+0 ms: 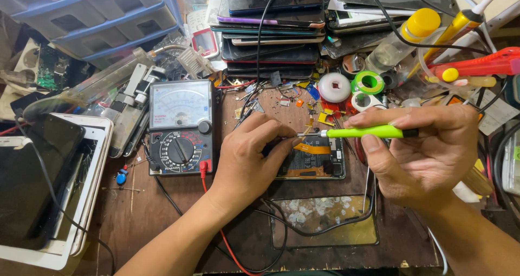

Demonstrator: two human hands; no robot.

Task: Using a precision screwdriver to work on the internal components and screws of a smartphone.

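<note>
Head camera view, looking down at a cluttered wooden workbench point(162, 222). The right hand point(428, 151) is curled closed around a slim lime-green screwdriver point(368, 132), pinched between thumb and fingers and held almost level, its metal tip pointing left. The left hand point(252, 157) lies palm down with its fingers bent, pressing on the left end of an opened phone point(317, 159) that lies flat on the bench; whether it grips the phone or only steadies it cannot be told. The screwdriver tip sits just above the phone's top edge, close to the left fingertips. An orange flex strip shows inside the phone.

Just left of the left hand stands an analogue multimeter point(181, 127) with a round dial, and a red lead point(216, 222) runs from it under the left wrist. A white tablet point(81, 200) with a dark cracked screen lies at the far left. A stack of phones point(273, 32) sits behind the work area, with rolls of tape point(352, 86) to its right. A yellow-capped bottle point(406, 37) and a red tool point(476, 65) lie at the upper right.
</note>
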